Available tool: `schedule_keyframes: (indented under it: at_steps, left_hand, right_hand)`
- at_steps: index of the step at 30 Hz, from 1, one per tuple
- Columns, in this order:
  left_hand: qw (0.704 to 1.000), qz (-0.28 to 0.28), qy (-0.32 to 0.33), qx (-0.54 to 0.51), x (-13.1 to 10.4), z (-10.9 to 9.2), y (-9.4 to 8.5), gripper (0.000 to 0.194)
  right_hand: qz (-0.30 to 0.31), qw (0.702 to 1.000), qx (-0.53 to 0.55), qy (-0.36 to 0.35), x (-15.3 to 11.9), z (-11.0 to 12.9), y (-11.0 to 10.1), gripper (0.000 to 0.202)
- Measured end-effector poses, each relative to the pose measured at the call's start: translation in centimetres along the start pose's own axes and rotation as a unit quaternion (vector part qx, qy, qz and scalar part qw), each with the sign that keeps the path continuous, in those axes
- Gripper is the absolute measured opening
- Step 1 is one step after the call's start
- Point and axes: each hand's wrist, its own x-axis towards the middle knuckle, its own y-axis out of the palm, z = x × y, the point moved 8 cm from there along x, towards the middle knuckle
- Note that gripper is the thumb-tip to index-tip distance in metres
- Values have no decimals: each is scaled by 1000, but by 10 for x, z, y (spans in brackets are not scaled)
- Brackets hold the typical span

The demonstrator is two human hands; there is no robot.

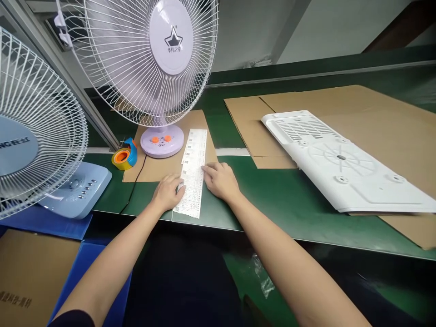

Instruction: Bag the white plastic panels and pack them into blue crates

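A long white printed paper strip [193, 177] lies lengthwise away from me, its far part over cardboard and its near end close to the table's front edge. Dense rows of small print and boxes cover it. At its left edge my left hand [167, 193] is closed, thumb and fingers on the paper margin. My right hand [222, 180] has curled fingers, their tips at the strip's right edge. Just beyond the paper stands a lilac table fan [162, 143] with two orange knobs and a white wire guard.
A blue fan [80, 188] stands at the left, near a yellow tape roll [121, 157] in a blue dispenser. To the right, a white plastic panel [340, 159] rests on flat cardboard [374, 109]. An open blue carton [37, 268] sits below left. A dark cord [134, 186] crosses the table edge.
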Motion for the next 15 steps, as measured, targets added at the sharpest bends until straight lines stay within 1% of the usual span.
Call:
schedule_keyframes:
  at_steps: [5,15]
  left_hand:
    - [1000,9,-9,0,0,1,0,26]
    - [1000,3,-7,1,0,1,-1,26]
  right_hand:
    - [2,1000,-3,3,0,0,-1,40]
    - [11,1000,1,15,1,-2,1,39]
